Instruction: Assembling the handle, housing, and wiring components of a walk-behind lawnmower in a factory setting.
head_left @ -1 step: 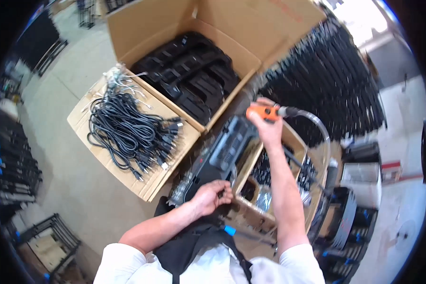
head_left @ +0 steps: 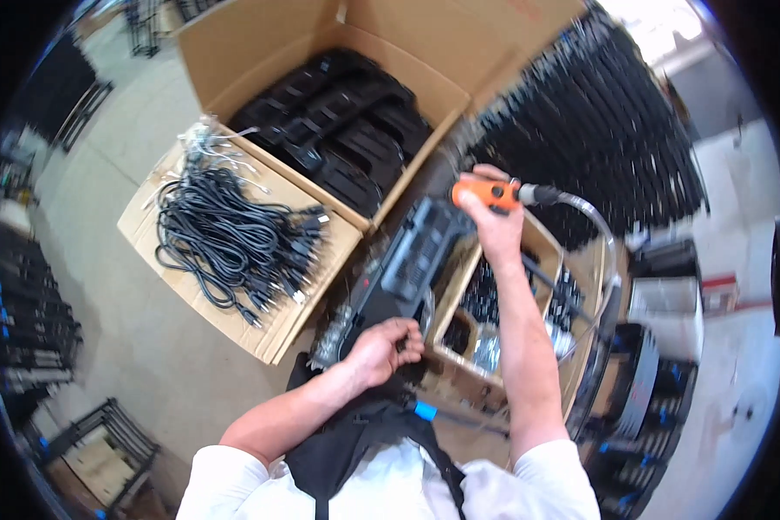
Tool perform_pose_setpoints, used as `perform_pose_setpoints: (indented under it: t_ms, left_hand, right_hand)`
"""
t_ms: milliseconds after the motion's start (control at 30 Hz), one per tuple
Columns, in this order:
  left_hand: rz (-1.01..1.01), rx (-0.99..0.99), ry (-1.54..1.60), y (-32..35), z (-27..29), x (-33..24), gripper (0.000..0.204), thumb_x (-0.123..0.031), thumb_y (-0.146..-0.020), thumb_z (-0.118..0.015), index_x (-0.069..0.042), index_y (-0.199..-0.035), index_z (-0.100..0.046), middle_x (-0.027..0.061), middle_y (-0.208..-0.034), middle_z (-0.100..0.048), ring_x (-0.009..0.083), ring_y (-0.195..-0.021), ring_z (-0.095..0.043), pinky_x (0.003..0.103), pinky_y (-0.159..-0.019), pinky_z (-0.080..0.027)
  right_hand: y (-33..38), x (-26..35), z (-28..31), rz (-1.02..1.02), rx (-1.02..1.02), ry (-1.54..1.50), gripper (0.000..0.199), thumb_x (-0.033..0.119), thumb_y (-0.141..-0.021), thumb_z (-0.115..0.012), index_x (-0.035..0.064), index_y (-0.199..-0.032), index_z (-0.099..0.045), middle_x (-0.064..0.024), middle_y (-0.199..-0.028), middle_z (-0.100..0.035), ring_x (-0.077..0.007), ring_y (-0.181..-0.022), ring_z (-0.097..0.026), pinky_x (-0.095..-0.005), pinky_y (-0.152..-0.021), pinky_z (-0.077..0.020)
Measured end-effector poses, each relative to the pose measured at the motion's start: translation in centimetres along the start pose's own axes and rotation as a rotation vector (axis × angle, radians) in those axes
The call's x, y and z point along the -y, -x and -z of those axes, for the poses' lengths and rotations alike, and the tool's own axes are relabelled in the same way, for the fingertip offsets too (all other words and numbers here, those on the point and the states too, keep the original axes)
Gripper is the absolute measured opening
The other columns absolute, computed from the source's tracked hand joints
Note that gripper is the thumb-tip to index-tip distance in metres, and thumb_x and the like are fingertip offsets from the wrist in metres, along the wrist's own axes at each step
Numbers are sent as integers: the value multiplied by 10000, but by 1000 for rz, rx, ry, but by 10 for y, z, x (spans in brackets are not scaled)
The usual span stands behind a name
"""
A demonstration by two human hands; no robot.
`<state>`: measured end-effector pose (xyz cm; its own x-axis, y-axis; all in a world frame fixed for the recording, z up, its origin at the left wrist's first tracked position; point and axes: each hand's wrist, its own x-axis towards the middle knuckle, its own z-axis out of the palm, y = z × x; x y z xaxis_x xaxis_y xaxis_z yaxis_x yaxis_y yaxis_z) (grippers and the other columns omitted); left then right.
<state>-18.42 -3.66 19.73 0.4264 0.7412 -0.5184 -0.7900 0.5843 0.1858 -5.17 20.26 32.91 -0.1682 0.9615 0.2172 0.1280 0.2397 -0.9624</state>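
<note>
A person's right hand (head_left: 499, 227) wraps its fingers around an orange, barrel-shaped handheld tool (head_left: 470, 192) at the far end of a long black plastic unit (head_left: 418, 253), its grip seemingly chosen to let a clear flexible hose (head_left: 594, 218) trail off to the right. The left hand (head_left: 380, 352) rests at the unit's near end, perhaps to steady it, fingers curled inward; whether they pinch anything cannot be told. To the left, black cords (head_left: 225, 234) lie bundled on a brown cardboard flap (head_left: 342, 250), apparently for easy reach, beside an open brown carton (head_left: 260, 42). A tan divided bin (head_left: 466, 367) of small dark parts (head_left: 485, 299) sits right, under the right forearm. Carton and bin edges hem the unit closely on both sides, while a stack of black bars (head_left: 598, 147) limits room far right; lifting upward looks freest.
</note>
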Motion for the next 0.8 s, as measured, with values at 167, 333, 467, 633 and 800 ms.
perform_pose_setpoints:
  t_ms: [167, 333, 467, 633, 800]
  left_hand:
    - [-16, -18, -32, 15, 10, -13, 244, -217, -1079, -538, -35, -1200, -648, 93, -1108, -689, 245, -1009, -670, 413, -961, -547]
    - [82, -21, -180, 21, -6, 0, 269, -200, -1124, -471, -7, -1208, -639, 104, -1115, -669, 220, -1039, -661, 396, -973, -560]
    - [187, 18, -352, 6, -12, 22, 300, -224, -1136, -456, -6, -1225, -641, 110, -1147, -667, 237, -1097, -644, 414, -1038, -523]
    - [244, 68, -557, -15, -35, 57, 317, -251, -1136, -470, -6, -1209, -659, 105, -1138, -674, 225, -1109, -638, 405, -1041, -507]
    - [249, 90, -759, -38, -30, 89, 356, -279, -1136, -463, -10, -1245, -669, 80, -1185, -678, 185, -1139, -625, 373, -1024, -498]
  right_hand:
    - [102, 31, 47, -76, -155, -19, 532, 81, -856, -795, -12, -1336, -585, -178, -1223, -737, -243, -1145, -695, -400, -1065, -528]
    - [257, 19, 101, -255, -493, -35, 504, 54, -872, -751, -13, -1340, -577, -183, -1210, -731, -258, -1147, -689, -419, -1066, -524]
    - [351, 31, 127, -346, -862, -143, 529, 0, -881, -732, -3, -1376, -547, -206, -1216, -720, -258, -1150, -680, -396, -1044, -527]
    - [414, 41, 152, -261, -1140, -242, 512, 2, -910, -692, -12, -1396, -529, -235, -1281, -679, -304, -1181, -669, -443, -1085, -509]
    - [421, 44, 174, -173, -1167, -277, 514, 15, -911, -697, 5, -1397, -528, -228, -1276, -673, -314, -1203, -658, -449, -1097, -497]
